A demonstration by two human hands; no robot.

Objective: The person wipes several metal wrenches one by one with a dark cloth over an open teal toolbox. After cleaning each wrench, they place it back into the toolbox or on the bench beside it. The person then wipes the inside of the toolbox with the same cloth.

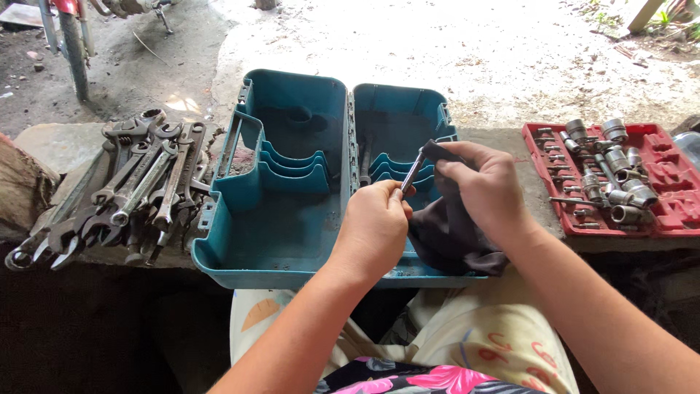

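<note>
In the head view, the left hand [373,222] pinches the lower end of a slim metal rod [413,172], holding it slanted upward so its length is exposed. The right hand [487,191] closes a dark cloth [450,233] around the rod's upper end, fingers pressed together as if rubbing it; the rest of the cloth hangs down over the front edge of the open teal tool case [281,226], which lies flat on the stone ledge [51,142]. A row of wrenches [127,190] lies spread out left of the case, and a red socket tray [660,179] sits to its right, both within easy reach.
</note>
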